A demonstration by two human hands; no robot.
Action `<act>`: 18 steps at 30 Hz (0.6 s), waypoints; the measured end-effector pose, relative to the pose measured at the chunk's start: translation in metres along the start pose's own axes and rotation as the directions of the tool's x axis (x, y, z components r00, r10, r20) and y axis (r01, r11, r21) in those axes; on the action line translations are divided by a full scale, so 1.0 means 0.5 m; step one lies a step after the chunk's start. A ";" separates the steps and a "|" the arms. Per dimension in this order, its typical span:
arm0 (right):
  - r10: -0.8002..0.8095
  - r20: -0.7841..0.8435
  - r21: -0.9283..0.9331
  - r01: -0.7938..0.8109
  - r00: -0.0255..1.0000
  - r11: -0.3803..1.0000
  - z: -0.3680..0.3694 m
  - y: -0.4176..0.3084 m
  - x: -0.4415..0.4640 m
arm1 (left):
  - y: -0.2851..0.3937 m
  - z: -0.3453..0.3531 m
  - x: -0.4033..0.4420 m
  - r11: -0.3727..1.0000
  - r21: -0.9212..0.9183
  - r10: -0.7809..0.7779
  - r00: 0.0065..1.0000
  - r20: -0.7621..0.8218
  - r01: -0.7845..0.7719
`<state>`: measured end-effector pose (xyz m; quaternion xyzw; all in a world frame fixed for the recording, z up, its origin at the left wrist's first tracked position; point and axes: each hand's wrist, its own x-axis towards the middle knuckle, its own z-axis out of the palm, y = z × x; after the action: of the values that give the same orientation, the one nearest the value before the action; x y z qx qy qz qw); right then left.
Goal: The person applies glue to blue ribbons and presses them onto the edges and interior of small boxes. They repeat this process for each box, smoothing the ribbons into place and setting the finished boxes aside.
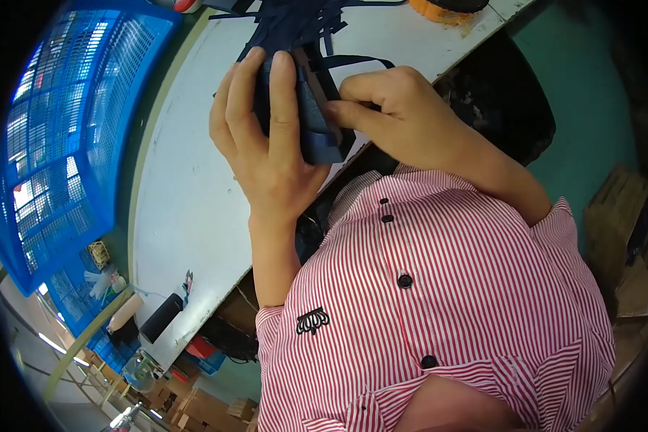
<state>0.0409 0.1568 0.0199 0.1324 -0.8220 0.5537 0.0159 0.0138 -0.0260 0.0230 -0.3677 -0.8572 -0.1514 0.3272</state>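
A dark blue, box-like piece [315, 119] with a brown strip along its right side is held at the edge of the white table. Over its left part lies my left hand [270, 137], two fingers stretched along the top and the thumb mostly hidden below. My right hand [403, 108] has thumb and index finger closed at the brown edge; exactly what lies between the fingertips is hidden. Just beyond the piece, a heap of dark blue strips [295, 25] spreads on the table, and a dark strap curves behind my right hand.
The white table [187, 165] curves down to the left. Beside it stand blue plastic baskets [104, 93]. A black roller-like object [161, 317] lies near the table's lower end. An orange and black round item [446, 9] is at the top. Cardboard [619, 230] is at the right.
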 end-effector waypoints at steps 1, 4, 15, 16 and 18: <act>0.000 0.040 0.089 -0.003 0.999 0.996 -0.004 0.005 -0.001 | 0.001 0.001 -0.002 0.997 -0.062 -0.037 0.999 -0.026 0.035; 0.093 0.102 0.342 -0.123 0.990 0.932 -0.021 -0.001 -0.012 | 0.004 0.002 -0.010 0.979 -0.177 -0.112 0.992 -0.064 0.099; 0.055 0.106 -0.067 -0.048 0.993 0.997 0.026 0.004 -0.011 | -0.010 -0.017 -0.050 0.993 -0.015 -0.116 0.993 0.020 0.116; -0.063 0.144 0.111 0.047 0.988 0.993 0.029 0.020 -0.012 | -0.024 -0.027 -0.072 0.992 0.002 -0.128 0.990 0.052 0.128; -0.091 0.191 0.045 0.084 0.977 0.995 0.020 -0.012 -0.003 | -0.003 -0.084 -0.092 0.913 -0.123 -0.365 0.914 0.174 0.388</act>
<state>0.0447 0.1461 0.0211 0.2218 -0.8027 0.5520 -0.0421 0.0551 -0.0725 0.0233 -0.2297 -0.9194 -0.2505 0.1979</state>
